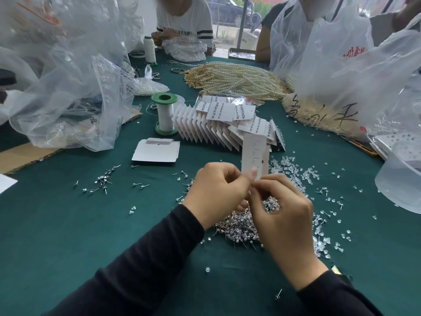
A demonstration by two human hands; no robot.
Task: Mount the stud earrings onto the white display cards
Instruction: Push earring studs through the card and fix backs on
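Observation:
My left hand [216,192] pinches the lower edge of a white display card [254,153], which stands upright above the green table [68,224]. My right hand [280,210] is curled close against the card's bottom, fingertips pinched together; what they hold is too small to see. Under both hands lies a heap of silver stud earrings [239,226]. Clear plastic backs [296,172] are scattered to the right. Behind the card, several filled cards [227,119] lie fanned in a row.
A blank card stack [157,151] and a green-capped thread spool [165,115] sit at centre left. Loose studs [102,181] lie at left. Pearl strands [234,78] fill the far middle. Plastic bags [75,76] crowd both sides. Other people sit across the table.

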